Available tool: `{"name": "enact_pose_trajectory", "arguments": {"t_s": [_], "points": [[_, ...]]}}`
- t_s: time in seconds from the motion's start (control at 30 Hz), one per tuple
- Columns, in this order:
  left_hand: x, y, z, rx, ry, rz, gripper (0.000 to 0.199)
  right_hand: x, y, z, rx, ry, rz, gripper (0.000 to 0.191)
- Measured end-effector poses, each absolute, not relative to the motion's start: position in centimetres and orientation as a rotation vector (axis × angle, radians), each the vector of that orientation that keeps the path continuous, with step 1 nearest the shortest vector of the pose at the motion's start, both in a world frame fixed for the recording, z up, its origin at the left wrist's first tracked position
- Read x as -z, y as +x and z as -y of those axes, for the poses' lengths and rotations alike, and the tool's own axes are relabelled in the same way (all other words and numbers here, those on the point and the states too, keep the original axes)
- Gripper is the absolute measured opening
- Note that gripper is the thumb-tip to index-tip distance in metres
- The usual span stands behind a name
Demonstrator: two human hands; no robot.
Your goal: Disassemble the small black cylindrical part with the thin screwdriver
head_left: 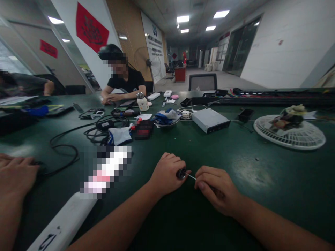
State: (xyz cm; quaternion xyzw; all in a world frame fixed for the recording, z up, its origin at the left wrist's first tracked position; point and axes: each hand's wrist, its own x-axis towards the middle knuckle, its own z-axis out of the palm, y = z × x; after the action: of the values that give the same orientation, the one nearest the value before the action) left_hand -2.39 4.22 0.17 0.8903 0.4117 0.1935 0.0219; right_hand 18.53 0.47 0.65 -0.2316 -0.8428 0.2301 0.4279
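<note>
Near the middle of the green table, my left hand (pixel 167 174) is wrapped round a small dark round part (pixel 181 173), whose open end faces right. Just right of it, my right hand (pixel 218 188) is closed on a tool with a thin metal shaft (pixel 191 176); its handle is mostly hidden in the palm. The shaft points left, with its tip at the round part. Whether the tip is inside the part I cannot tell.
Another person's hand (pixel 18 170) rests at the left edge, beside a long white device (pixel 62 219). Behind lie black cables (pixel 104 125), a cloth (pixel 120 135), a grey drive (pixel 210 119) and a white fan grille (pixel 309 136). Across the table sits a person (pixel 125 82).
</note>
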Motion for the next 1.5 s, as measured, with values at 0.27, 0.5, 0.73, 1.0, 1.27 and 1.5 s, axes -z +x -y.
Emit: {"name": "enact_pose_trajectory", "arguments": {"t_s": [0.27,0.5,0.73,1.0,1.27,1.5], "points": [[-0.09,-2.41,-4.22,-0.597,2.776,-1.256,0.024,-0.68,18.31,-0.12,-0.536,-0.630,2.151,0.025],[-0.23,-2.40,-4.21,-0.586,2.763,-1.274,0.025,-0.69,18.31,-0.34,-0.518,-0.594,2.115,0.020],[-0.18,-2.41,-4.23,-0.585,2.774,-1.262,0.023,-0.51,18.47,-0.34,-0.507,-0.648,2.105,0.025],[-0.18,-2.39,-4.20,-0.576,2.781,-1.265,0.024,-0.65,18.46,-0.43,-0.543,-0.600,2.130,0.024],[-0.31,-2.38,-4.16,-0.586,2.780,-1.254,0.022,-0.54,18.60,-0.34,-0.537,-0.574,2.159,0.024],[-0.30,-2.38,-4.15,-0.599,2.774,-1.250,0.023,-0.44,18.41,-0.29,-0.508,-0.551,2.185,0.023]]}}
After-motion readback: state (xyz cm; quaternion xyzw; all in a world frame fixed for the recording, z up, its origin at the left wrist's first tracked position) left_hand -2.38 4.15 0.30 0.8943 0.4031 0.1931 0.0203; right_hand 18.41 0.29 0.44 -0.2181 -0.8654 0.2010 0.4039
